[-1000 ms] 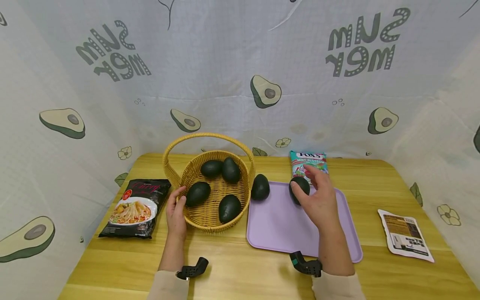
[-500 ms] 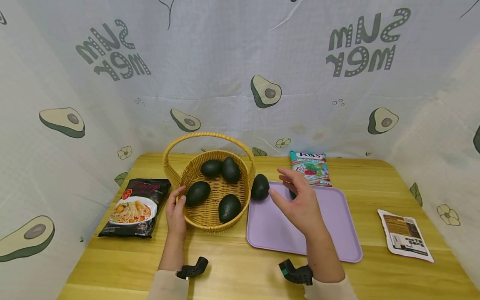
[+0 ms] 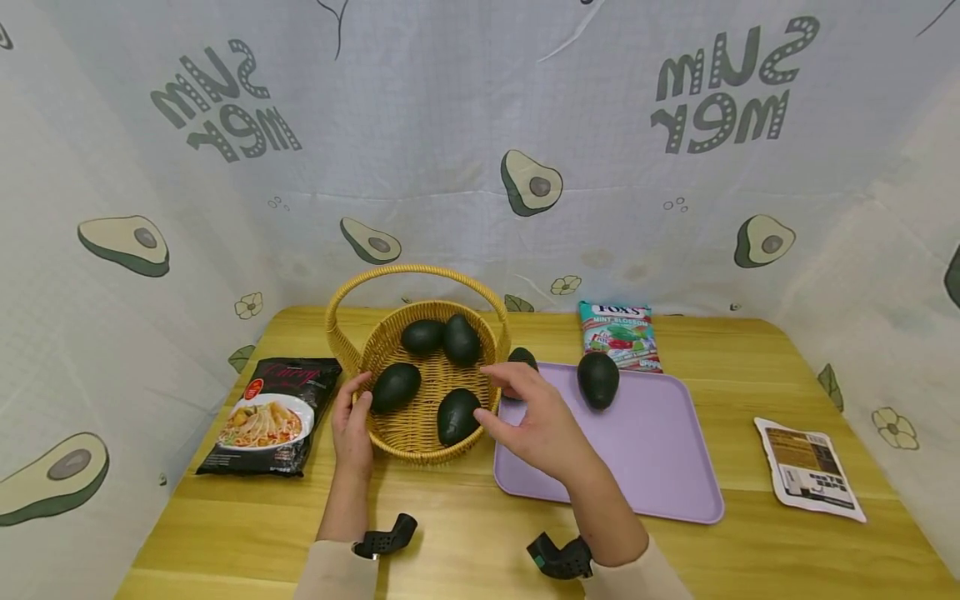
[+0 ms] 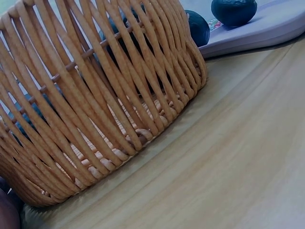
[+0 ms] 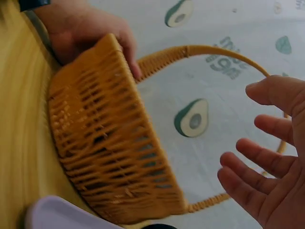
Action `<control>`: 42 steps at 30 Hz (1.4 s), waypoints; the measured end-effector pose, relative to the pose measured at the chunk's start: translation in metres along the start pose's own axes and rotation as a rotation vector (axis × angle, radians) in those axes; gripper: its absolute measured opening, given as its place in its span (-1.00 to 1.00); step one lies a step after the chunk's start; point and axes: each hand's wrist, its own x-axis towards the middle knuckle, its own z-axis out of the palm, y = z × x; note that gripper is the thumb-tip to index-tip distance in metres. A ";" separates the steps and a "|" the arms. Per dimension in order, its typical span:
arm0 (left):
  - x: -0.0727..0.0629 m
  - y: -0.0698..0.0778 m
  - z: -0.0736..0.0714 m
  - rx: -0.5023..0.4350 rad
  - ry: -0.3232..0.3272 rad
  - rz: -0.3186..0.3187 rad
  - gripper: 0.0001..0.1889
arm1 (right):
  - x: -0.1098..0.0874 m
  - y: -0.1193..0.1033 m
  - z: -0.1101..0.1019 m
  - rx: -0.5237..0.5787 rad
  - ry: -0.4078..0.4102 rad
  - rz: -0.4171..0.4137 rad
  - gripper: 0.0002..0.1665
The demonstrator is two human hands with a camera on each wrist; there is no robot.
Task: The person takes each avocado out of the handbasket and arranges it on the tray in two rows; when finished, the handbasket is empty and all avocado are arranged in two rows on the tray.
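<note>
A wicker basket [image 3: 418, 457] with a tall handle holds several dark green avocados, one avocado [image 3: 457, 417] at its front right. My left hand [image 3: 352, 429] grips the basket's left rim; in the right wrist view its fingers reach over the edge. Above the right rim hovers my right hand [image 3: 536, 425], fingers spread and holding nothing, its thumb close to the front-right avocado. In the right wrist view the right hand [image 5: 271, 162] is plainly unfolded. On the lilac tray [image 3: 637, 467] lies another avocado [image 3: 597, 381]. One more avocado [image 3: 522, 358], partly hidden by the right hand, sits between basket and tray.
Left of the basket lies a black curry noodle packet [image 3: 270, 417]. A teal FOX'S candy bag [image 3: 621, 336] is behind the tray, and a white-and-brown pouch [image 3: 810, 469] lies at the far right. A printed curtain [image 3: 450, 108] hangs behind the wooden table [image 3: 450, 533].
My right hand has let go of the avocado at the tray's back edge and moved left to the basket's right rim. That avocado stays on the tray. My left hand has not moved.
</note>
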 end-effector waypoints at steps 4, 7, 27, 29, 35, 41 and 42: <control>0.000 0.000 -0.001 -0.003 -0.004 -0.010 -0.63 | 0.005 -0.003 0.014 0.025 -0.125 0.045 -0.41; 0.000 0.000 -0.001 -0.009 -0.009 -0.013 -0.64 | 0.009 -0.005 0.023 0.035 -0.197 0.056 -0.42; 0.001 0.000 0.003 -0.013 0.001 0.023 -0.63 | 0.039 0.001 0.051 -0.191 -0.284 0.023 -0.44; 0.001 0.000 0.003 -0.011 0.003 0.024 -0.64 | 0.041 0.003 0.051 -0.231 -0.306 0.056 -0.41; 0.001 0.000 0.003 -0.012 0.005 0.019 -0.63 | 0.049 0.005 0.053 -0.274 -0.360 0.103 -0.29; 0.001 -0.002 0.002 -0.011 0.005 0.031 -0.63 | 0.055 0.004 0.055 -0.307 -0.443 0.113 -0.17; 0.001 -0.002 0.002 -0.014 0.003 0.034 -0.63 | 0.056 0.004 0.056 -0.313 -0.457 0.109 -0.16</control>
